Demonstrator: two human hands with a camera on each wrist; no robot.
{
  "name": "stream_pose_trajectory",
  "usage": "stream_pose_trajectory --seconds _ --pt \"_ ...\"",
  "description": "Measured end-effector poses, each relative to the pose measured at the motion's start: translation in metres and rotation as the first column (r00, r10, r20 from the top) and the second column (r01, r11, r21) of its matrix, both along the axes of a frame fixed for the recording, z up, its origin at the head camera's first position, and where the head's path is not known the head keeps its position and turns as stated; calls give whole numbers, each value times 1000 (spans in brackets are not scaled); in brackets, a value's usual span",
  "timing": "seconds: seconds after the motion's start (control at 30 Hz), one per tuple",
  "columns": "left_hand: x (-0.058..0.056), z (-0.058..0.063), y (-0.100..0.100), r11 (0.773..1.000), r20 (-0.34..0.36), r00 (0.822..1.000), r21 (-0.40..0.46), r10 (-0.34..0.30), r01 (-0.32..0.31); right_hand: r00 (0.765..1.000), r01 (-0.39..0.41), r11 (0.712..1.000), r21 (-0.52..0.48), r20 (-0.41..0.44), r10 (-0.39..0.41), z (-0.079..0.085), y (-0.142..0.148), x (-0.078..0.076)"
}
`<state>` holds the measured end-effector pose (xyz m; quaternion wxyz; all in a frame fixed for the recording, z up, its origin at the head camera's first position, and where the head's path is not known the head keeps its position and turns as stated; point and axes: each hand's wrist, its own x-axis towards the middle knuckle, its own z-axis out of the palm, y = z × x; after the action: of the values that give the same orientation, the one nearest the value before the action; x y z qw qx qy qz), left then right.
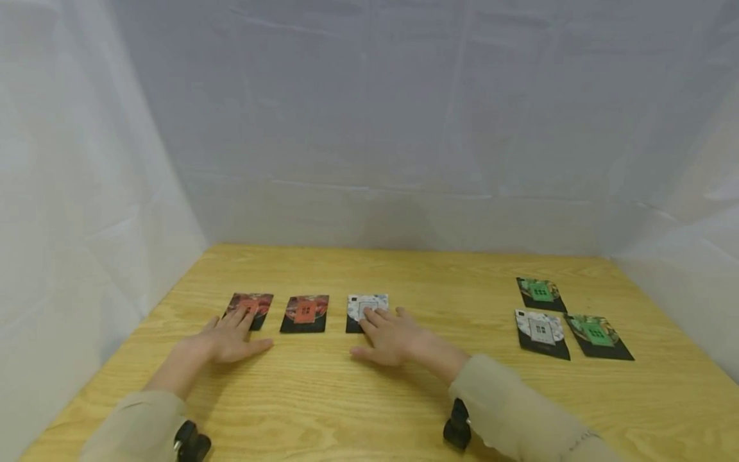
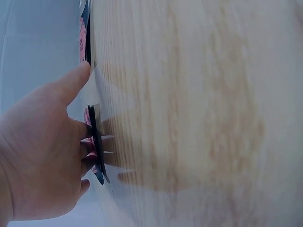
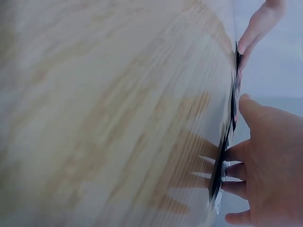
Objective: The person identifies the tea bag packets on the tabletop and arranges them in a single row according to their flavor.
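My left hand (image 1: 229, 341) lies with straight, spread fingers on a red and black packet (image 1: 261, 319) at the left of the table. Another red packet (image 1: 305, 314) lies flat between the two hands, touched by neither. The fingertips of my right hand (image 1: 394, 338) rest on a white and black packet (image 1: 353, 317), its thumb stretched out to the left over the wood. In the left wrist view, the fingers of the left hand (image 2: 42, 142) press on the packet's upper face. The right wrist view shows the right hand (image 3: 274, 156) on its packet (image 3: 218, 165) the same way.
At the right lie two green packets, a far one (image 1: 541, 294) and a near one (image 1: 599, 336), with a white packet (image 1: 541, 333) beside the near one. White sheeting (image 1: 369, 128) walls the wooden table (image 1: 312, 404) at the back and sides.
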<state>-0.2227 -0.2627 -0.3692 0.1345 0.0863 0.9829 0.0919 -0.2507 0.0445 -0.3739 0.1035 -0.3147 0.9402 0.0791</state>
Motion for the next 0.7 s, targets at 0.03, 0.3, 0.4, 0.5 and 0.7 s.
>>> stream_pose_trajectory --seconds 0.03,0.3,0.4,0.5,0.7 --pt "0 0 0 1000 -2 1000 3 -1 1 1000 1 1000 4 -2 -1 0 -1 0" --pt "1 -1 0 1000 2 1000 0 -3 3 1000 15 1000 17 -13 -15 1 -5 1" --pt "1 0 1 1000 1 1000 0 -3 3 1000 17 1000 25 -19 -16 1 -6 1" --pt "1 1 2 1000 2 1000 -2 -1 1 1000 20 999 33 -25 -19 1 -6 2" --pt "-9 -13 -8 1000 -1 1000 7 3 -3 999 19 999 46 -32 -17 2 -7 3"
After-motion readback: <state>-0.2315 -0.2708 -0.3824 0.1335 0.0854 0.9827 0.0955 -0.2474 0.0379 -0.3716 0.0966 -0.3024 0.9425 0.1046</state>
